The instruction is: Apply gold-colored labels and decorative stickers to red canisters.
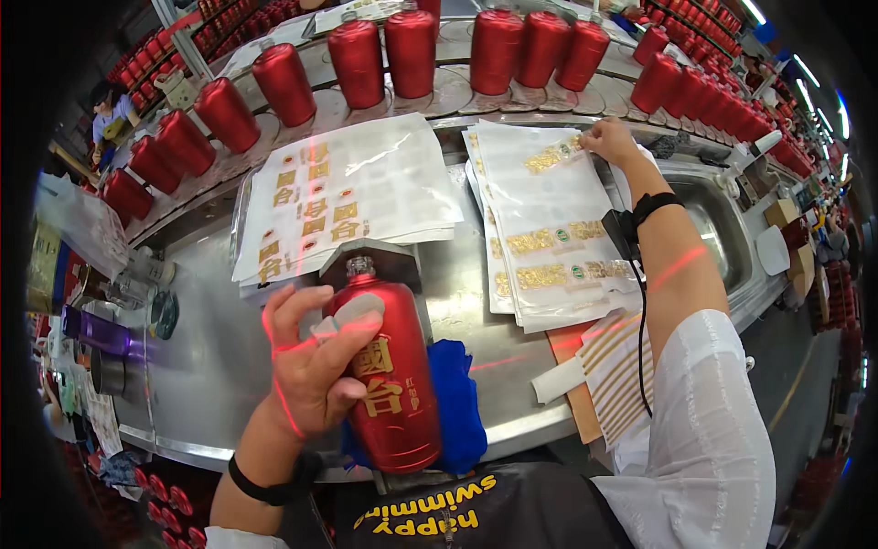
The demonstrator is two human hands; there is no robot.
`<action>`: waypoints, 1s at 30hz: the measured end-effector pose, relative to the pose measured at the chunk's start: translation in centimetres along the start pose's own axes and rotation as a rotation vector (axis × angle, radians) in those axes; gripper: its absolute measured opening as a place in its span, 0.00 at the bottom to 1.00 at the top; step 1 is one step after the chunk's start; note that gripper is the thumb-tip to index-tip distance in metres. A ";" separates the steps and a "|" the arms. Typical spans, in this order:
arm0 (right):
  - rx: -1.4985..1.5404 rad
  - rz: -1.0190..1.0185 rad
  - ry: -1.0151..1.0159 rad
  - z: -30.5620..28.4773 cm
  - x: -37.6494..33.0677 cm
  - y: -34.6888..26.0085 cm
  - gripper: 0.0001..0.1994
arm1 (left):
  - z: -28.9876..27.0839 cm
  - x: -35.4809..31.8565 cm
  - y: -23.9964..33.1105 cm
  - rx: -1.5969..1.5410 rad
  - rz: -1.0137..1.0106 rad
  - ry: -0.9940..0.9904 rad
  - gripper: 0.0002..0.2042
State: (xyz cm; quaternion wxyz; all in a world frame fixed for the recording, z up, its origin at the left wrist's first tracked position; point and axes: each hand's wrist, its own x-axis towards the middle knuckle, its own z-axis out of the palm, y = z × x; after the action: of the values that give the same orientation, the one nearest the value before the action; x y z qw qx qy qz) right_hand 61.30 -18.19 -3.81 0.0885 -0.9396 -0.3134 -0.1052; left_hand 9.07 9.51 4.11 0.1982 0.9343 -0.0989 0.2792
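A red bottle (395, 329) with gold characters on its front leans back toward me, its neck by a dark angled holder (402, 259). My left hand (315, 361) is at the bottle's left side, fingers apart and partly over its front; a pale cover sits on one finger. Whether those fingers press on the bottle I cannot tell. Farther off to the right, my right hand (611, 142) pinches the end of a gold decal (551, 156) at the top of a white decal sheet (549, 206). A blue cloth (457, 403) lies beside the bottle.
Another stack of decal sheets (343, 188) lies left of centre on the metal table (206, 320). Several red bottles (357, 62) line the conveyor behind. A sink (713, 220) is at the right, a striped strip sheet (608, 366) at the front edge. Another person (112, 114) is far left.
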 end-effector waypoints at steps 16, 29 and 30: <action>0.497 -0.408 -0.018 -15.4 -13.9 -18.2 0.07 | 0.3 -4.5 4.1 0.079 0.219 -0.034 0.23; 1.137 -0.459 -0.258 -22.7 -27.8 -32.0 0.05 | -4.6 -4.5 6.6 -0.963 -0.430 -0.200 0.08; 1.163 -0.393 -0.282 -21.2 -28.4 -31.8 0.05 | -4.6 -5.1 6.4 -0.968 -0.462 -0.222 0.08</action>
State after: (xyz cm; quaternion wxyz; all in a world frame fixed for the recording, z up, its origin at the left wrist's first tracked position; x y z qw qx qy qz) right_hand 16.81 -14.27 12.62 0.5221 -0.6675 -0.4946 0.1931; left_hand 0.76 6.07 6.79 0.6499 0.7578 -0.0287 0.0507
